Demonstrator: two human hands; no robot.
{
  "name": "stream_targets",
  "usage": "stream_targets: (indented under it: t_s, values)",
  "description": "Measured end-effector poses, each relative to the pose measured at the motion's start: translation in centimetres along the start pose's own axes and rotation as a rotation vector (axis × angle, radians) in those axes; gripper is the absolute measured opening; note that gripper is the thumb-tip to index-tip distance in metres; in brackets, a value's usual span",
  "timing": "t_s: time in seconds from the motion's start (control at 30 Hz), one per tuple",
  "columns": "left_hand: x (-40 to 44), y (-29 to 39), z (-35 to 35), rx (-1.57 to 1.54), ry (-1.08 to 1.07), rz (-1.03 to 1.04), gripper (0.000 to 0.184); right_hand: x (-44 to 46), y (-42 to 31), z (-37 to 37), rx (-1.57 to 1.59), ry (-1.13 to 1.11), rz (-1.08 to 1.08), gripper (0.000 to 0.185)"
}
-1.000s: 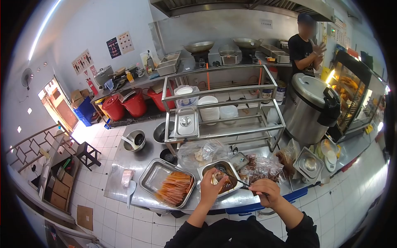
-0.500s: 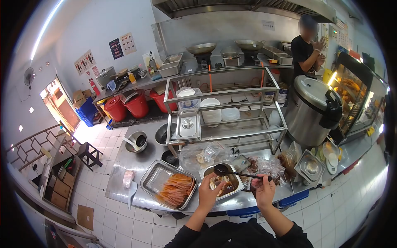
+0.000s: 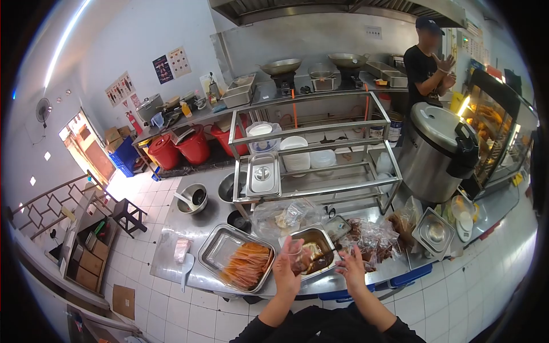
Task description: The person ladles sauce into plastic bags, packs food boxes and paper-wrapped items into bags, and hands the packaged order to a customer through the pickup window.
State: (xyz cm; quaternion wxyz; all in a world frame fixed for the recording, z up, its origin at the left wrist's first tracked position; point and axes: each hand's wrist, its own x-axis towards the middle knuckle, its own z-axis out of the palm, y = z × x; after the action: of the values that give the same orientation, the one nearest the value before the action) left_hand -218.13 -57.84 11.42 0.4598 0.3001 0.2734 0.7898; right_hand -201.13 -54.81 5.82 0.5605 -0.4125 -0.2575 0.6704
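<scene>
Two hands: left hand (image 3: 284, 274) grips a clear bag (image 3: 299, 262) of brown contents; right hand (image 3: 352, 270) spread, apparently empty.
Sauce pan (image 3: 319, 271): bag at its left side; a slipping one-handed grip might spill it.
Dark ladle (image 3: 328, 252): leaning there; a knock could sink it.

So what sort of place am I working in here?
Probably a restaurant or takeaway kitchen: there's a wide extractor hood, woks beneath it, and a lit glass food cabinet on the right.
</scene>
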Motion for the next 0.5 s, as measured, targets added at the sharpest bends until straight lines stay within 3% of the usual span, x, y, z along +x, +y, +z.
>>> stream_targets:
  t_s: [0.03,0.07,0.13,0.33,0.37,0.5]
  values:
    - [-0.6,-0.3,0.2,-0.017,0.027,-0.111,0.064,-0.8,-0.6,1.5,-0.07,-0.046,-0.202,0.032]
    - [-1.0,-0.5,0.4,-0.031,0.053,-0.223,0.066,-1.7,-2.0,2.9,-0.064,-0.038,-0.205,0.032]
    - [-1.8,-0.8,1.0,-0.078,0.036,-0.295,0.06,-3.2,-5.0,4.9,-0.746,-0.4,-0.693,0.025]
    - [-2.2,1.3,0.6,0.508,-0.126,-0.144,0.035,-3.4,-6.1,5.3,-0.612,-0.417,-0.695,0.008]
    - [-2.2,1.2,0.2,0.397,-0.124,-0.14,0.022,-3.4,-6.1,5.1,-0.609,-0.42,-0.688,0.008]
    - [-2.5,1.7,0.0,0.439,-0.208,-0.065,0.015,-3.1,-6.9,4.8,-0.752,-0.39,-0.75,0.005]
